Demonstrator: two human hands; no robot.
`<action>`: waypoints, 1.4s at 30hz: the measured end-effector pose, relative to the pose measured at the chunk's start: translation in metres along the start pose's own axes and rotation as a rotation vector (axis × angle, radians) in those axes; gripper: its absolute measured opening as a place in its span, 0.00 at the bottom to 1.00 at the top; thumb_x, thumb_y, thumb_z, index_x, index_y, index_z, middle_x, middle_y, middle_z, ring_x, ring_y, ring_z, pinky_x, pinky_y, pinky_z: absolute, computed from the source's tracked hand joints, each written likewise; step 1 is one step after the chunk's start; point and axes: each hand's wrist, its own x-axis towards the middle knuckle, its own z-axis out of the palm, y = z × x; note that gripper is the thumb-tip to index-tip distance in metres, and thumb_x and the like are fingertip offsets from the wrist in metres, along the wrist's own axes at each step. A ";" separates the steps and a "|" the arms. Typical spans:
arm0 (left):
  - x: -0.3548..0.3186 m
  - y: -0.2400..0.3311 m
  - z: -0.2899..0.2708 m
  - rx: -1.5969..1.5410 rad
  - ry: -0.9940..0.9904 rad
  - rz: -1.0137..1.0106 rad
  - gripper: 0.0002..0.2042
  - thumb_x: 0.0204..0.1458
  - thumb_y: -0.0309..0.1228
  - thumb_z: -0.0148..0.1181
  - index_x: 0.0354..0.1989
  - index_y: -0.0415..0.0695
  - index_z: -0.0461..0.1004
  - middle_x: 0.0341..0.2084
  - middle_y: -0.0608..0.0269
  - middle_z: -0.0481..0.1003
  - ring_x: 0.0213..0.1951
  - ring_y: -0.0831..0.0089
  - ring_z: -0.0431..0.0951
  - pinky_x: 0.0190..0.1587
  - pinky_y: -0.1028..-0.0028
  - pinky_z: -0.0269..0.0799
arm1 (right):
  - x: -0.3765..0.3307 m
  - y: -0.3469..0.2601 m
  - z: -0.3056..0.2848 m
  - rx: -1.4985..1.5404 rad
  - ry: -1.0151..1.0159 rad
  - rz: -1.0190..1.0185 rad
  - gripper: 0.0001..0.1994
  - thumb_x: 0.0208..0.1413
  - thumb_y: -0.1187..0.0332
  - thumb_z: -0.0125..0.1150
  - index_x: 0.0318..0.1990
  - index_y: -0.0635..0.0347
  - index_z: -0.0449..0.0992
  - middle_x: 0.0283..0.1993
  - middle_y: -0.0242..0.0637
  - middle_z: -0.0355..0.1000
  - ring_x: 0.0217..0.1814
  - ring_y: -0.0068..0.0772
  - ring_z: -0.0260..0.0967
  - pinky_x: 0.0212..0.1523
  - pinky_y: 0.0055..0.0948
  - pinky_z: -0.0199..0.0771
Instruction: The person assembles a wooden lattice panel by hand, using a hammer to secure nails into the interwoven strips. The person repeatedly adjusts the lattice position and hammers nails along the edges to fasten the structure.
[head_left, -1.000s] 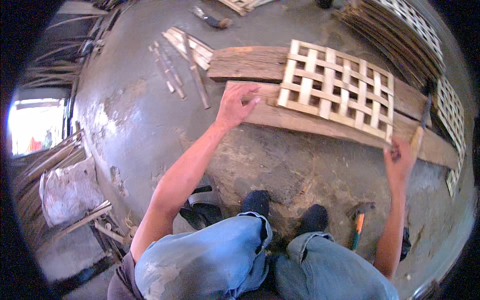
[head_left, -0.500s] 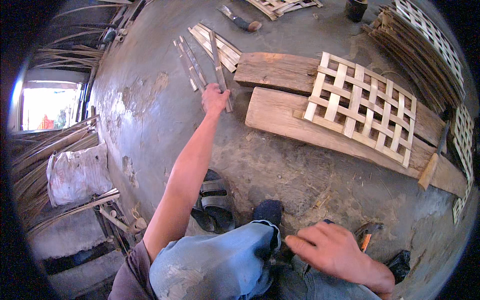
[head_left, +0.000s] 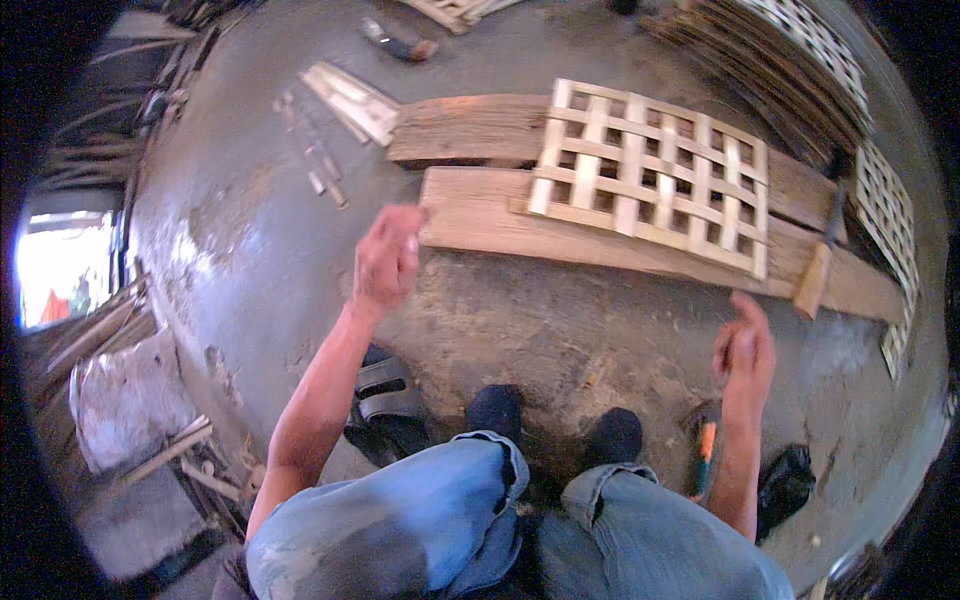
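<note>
Two wooden planks [head_left: 475, 210], 12 to 4 o'clock. One woven lattice [head_left: 632, 165], atop them, 2 o'clock: best kept flat, strips square. Left hand [head_left: 387, 262], 10 o'clock: curled, contents indiscernible. Right hand [head_left: 746, 338], 3 o'clock: released, forefinger extended.

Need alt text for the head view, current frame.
A person's left hand and right hand, both blurred, are raised on the near side of a woven slat panel lying across two wooden planks. A wood-handled tool lies right of the panel; pale strips lie on the floor beyond the left hand.
</note>
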 end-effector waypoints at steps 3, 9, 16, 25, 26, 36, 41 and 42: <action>0.007 0.050 0.016 0.007 -0.174 0.225 0.19 0.46 0.23 0.55 0.49 0.44 0.74 0.39 0.56 0.74 0.38 0.58 0.75 0.43 0.63 0.72 | 0.028 -0.004 -0.020 0.639 0.031 0.153 0.29 0.65 0.43 0.40 0.59 0.58 0.66 0.26 0.26 0.64 0.24 0.16 0.56 0.23 0.20 0.59; 0.021 0.069 0.041 0.009 -0.316 0.357 0.28 0.35 0.20 0.61 0.52 0.49 0.74 0.39 0.61 0.73 0.38 0.61 0.74 0.43 0.65 0.72 | 0.015 0.041 -0.046 0.346 0.010 0.184 0.15 0.64 0.59 0.52 0.50 0.59 0.72 0.30 0.27 0.69 0.26 0.18 0.63 0.25 0.21 0.64; 0.056 0.075 0.062 0.030 -0.313 0.481 0.28 0.36 0.19 0.61 0.53 0.50 0.74 0.41 0.61 0.73 0.38 0.61 0.75 0.43 0.66 0.74 | 0.029 0.017 -0.063 0.769 0.107 0.182 0.09 0.59 0.71 0.55 0.47 0.59 0.72 0.35 0.30 0.72 0.30 0.20 0.67 0.26 0.20 0.67; 0.098 0.066 0.084 0.074 -0.332 0.346 0.23 0.45 0.23 0.62 0.54 0.47 0.73 0.48 0.57 0.73 0.50 0.59 0.72 0.54 0.64 0.68 | 0.113 0.063 -0.079 0.528 0.172 0.255 0.11 0.61 0.67 0.55 0.50 0.56 0.71 0.31 0.26 0.69 0.29 0.18 0.67 0.28 0.18 0.69; 0.094 0.058 0.086 0.056 -0.304 0.292 0.23 0.46 0.24 0.61 0.54 0.47 0.72 0.48 0.56 0.73 0.51 0.59 0.72 0.54 0.64 0.68 | 0.116 0.071 -0.079 0.544 0.197 0.271 0.11 0.61 0.67 0.56 0.50 0.55 0.71 0.31 0.26 0.69 0.29 0.18 0.67 0.28 0.18 0.69; 0.055 0.009 0.073 -0.132 -0.268 -0.121 0.20 0.49 0.27 0.61 0.53 0.44 0.72 0.48 0.56 0.73 0.49 0.62 0.74 0.54 0.67 0.69 | 0.118 0.091 -0.077 0.469 0.275 0.280 0.14 0.63 0.67 0.53 0.55 0.57 0.70 0.37 0.28 0.69 0.29 0.19 0.67 0.27 0.20 0.70; 0.056 0.008 0.081 -0.081 -0.284 -0.070 0.19 0.48 0.30 0.63 0.51 0.44 0.74 0.46 0.58 0.74 0.50 0.62 0.73 0.55 0.66 0.68 | 0.119 0.096 -0.082 0.514 0.255 0.294 0.14 0.63 0.67 0.53 0.56 0.54 0.70 0.35 0.26 0.68 0.32 0.18 0.67 0.29 0.18 0.70; 0.056 0.010 0.083 -0.077 -0.275 -0.070 0.19 0.48 0.30 0.63 0.50 0.44 0.74 0.46 0.58 0.74 0.50 0.62 0.73 0.55 0.66 0.68 | 0.118 0.095 -0.081 0.539 0.247 0.283 0.14 0.63 0.66 0.53 0.56 0.53 0.71 0.35 0.26 0.68 0.33 0.18 0.67 0.29 0.18 0.70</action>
